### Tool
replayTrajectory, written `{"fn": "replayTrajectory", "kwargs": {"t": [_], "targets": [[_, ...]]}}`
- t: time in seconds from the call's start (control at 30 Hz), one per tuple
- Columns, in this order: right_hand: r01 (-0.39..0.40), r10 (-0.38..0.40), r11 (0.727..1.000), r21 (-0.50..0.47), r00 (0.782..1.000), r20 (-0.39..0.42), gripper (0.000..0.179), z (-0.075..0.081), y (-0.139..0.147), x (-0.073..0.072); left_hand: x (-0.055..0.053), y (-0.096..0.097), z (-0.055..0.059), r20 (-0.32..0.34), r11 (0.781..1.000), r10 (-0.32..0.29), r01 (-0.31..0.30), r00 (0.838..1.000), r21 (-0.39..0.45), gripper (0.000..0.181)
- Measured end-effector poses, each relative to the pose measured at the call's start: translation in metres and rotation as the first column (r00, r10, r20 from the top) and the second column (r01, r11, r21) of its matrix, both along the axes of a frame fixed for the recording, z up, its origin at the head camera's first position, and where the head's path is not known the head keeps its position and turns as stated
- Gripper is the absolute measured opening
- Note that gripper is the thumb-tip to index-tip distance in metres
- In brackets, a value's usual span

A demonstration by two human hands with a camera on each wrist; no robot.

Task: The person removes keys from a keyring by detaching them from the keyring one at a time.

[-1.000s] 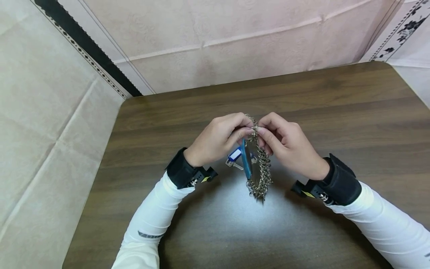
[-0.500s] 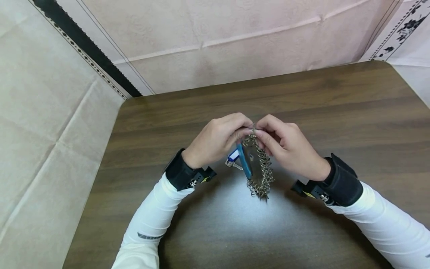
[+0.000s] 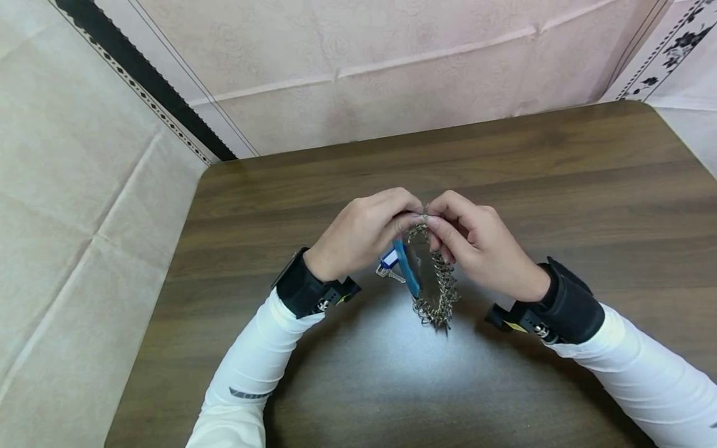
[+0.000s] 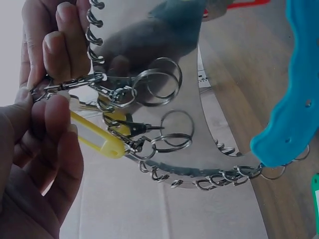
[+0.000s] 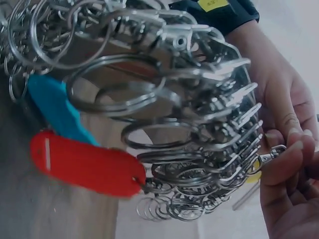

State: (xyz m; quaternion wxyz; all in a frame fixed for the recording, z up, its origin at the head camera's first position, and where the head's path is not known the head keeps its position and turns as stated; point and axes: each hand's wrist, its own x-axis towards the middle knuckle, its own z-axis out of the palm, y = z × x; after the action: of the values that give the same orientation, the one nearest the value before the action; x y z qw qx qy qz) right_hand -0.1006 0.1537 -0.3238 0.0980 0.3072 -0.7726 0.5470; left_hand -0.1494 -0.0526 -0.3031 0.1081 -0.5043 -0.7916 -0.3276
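Observation:
A shiny metal key holder (image 3: pixel 445 292) hangs below my hands, tilted, its curved edge lined with snap hooks and split rings. It has a blue handle (image 3: pixel 407 272), seen larger in the left wrist view. My left hand (image 3: pixel 363 231) pinches the end of one snap hook (image 4: pixel 75 82) between thumb and forefinger. From the other side my right hand (image 3: pixel 482 241) pinches at that same hook, the fingertips of both hands nearly touching. What lies between the fingertips is largely hidden. A yellow key tag (image 4: pixel 102 137) hangs close by, and a red key tag (image 5: pixel 89 164) shows in the right wrist view.
A blue key tag (image 3: pixel 391 257) with a key lies left of the holder. Part of a green tag (image 4: pixel 315 196) shows at the left wrist view's edge. Below is the brown wooden table (image 3: pixel 313 386), with pale cloth (image 3: pixel 403 74) behind its far edge.
The handle's upper end has shifted slightly left and down, while the holder's lower end has swung a little right. Both hands keep pinching, with their fingertips drawn slightly closer together.

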Motion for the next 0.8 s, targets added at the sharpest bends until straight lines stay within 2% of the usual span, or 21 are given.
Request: {"fn": "replayTrajectory", "kwargs": {"t": [0.13,0.23,0.33,0.47,0.53,0.8], "targets": [[-0.009,0.009,0.999,-0.049,1.0,0.006,0.009,-0.0003,-0.0012,0.0007,0.0004,-0.0003,0.0001,0.003,1.0,0.0,-0.001,1.0,0.017,0.007],[-0.007,0.008,0.997,-0.071,1.0,0.011,0.01,-0.0009,-0.0016,0.0014,0.0002,-0.0005,0.0004,0.031,1.0,-0.001,0.0,1.0,0.018,0.006],[-0.006,0.008,0.997,-0.079,1.0,0.029,0.01,-0.0018,-0.0021,0.0017,-0.0005,-0.0007,0.0019,0.116,1.0,-0.004,0.004,0.993,0.006,0.007],[0.0,0.005,0.997,-0.081,0.998,0.059,0.009,-0.0032,-0.0027,0.0017,-0.0037,-0.0007,0.0018,0.263,1.0,-0.026,0.025,0.965,0.006,0.007],[0.003,0.004,0.996,-0.088,0.998,0.07,0.009,-0.0036,-0.0032,0.0017,-0.0055,-0.0006,0.0005,0.302,0.999,-0.039,0.037,0.952,0.013,0.007],[0.014,-0.003,0.993,-0.117,0.996,0.087,0.009,-0.0042,-0.0063,0.0021,-0.0054,-0.0017,0.0004,0.325,0.999,-0.052,0.043,0.944,0.033,0.006]]}}
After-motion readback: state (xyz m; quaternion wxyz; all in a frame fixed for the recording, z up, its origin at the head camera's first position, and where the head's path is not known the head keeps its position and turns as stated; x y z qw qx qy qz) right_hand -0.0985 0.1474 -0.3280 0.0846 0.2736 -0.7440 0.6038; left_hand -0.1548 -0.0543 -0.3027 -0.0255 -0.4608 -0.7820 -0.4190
